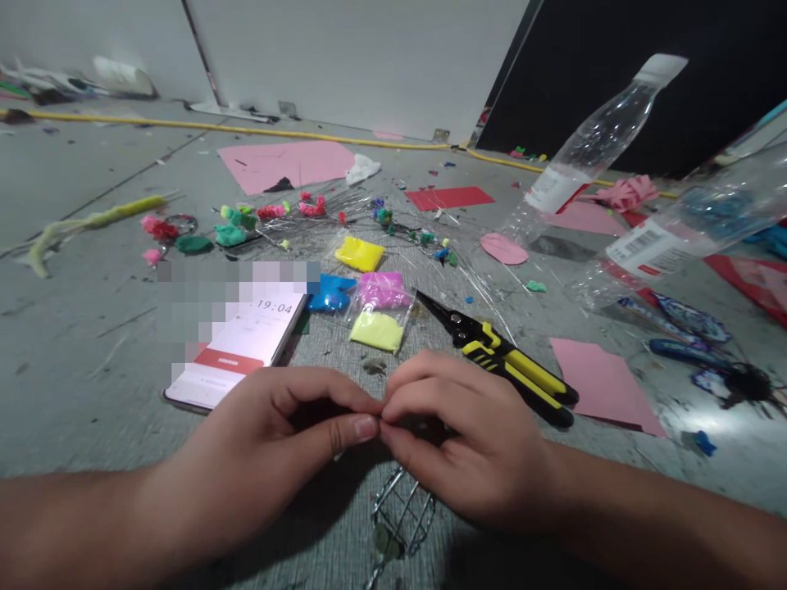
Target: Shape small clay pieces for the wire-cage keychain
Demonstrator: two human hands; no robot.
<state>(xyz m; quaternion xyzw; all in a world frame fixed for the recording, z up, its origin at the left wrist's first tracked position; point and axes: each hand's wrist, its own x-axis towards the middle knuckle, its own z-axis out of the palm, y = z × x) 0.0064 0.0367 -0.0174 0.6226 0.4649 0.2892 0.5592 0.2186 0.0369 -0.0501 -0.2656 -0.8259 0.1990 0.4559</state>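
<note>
My left hand (295, 434) and my right hand (467, 434) meet at the fingertips, thumb and forefinger pinched on each side. Whatever lies between the fingertips is too small or hidden to name. Just below the right fingers sits a small lattice shape of twisted silvery wire (404, 512), its upper end hidden by that hand. Beyond my hands lie pliers (510, 356) with black and yellow handles. Small clear packets hold yellow clay-like stuff (360, 254), a blue lump (330, 292), a pink one (381, 288) and a pale yellow one (377, 330).
A phone (237, 348) with a lit screen lies beyond my left hand. Two clear plastic bottles (590, 139) stand at the right. Pink paper (283, 164), a red strip (451, 198), loose wires and coloured scraps cover the floor. A yellow cable (246, 129) runs along the back.
</note>
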